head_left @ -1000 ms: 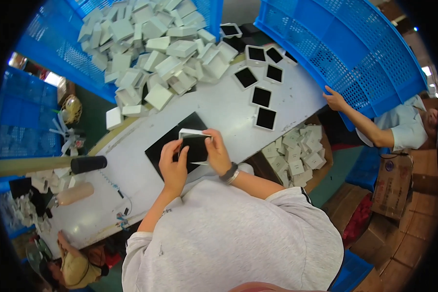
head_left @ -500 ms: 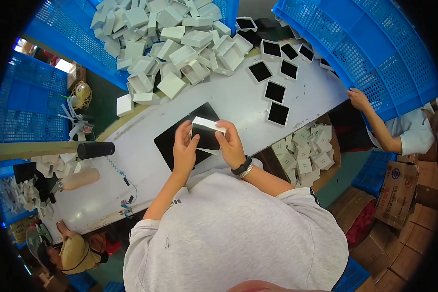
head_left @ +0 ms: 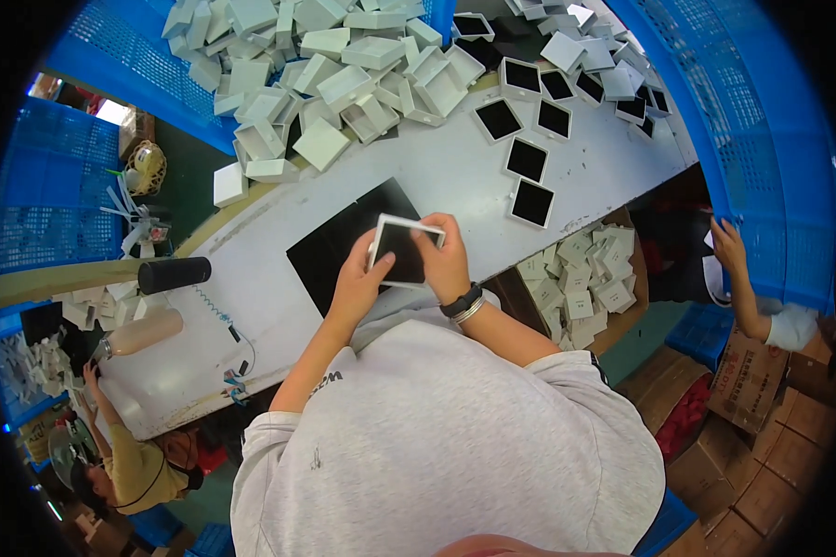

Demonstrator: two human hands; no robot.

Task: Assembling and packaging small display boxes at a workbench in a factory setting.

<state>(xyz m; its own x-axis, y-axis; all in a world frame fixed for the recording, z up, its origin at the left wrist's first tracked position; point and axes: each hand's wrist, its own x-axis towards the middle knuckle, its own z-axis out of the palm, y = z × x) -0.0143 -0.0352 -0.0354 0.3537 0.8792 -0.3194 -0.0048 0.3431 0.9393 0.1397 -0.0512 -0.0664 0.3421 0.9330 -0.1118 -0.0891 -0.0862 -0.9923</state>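
Note:
Above the table I hold a small white box with a black inside (head_left: 405,252), tilted toward me. My left hand (head_left: 355,278) grips its left side, thumb over the rim. My right hand (head_left: 447,264) holds the right side, its thumb pressed on the black inner face. Beneath my hands lies a black flat mat (head_left: 318,252) on the white table. To the right, several similar open boxes with black insides (head_left: 532,202) lie in loose rows.
A large heap of white boxes (head_left: 320,88) lies at the back beside a blue crate (head_left: 149,70). A carton of white boxes (head_left: 581,278) stands at the right. A dark cylinder (head_left: 174,273) and a bottle (head_left: 146,331) are left. Co-workers' arms (head_left: 736,265) show at both sides.
The box in my hands has turned so its black inside faces up more. At the right, the co-worker's blue crate has tipped and moved, and white boxes now lie on the table's far right.

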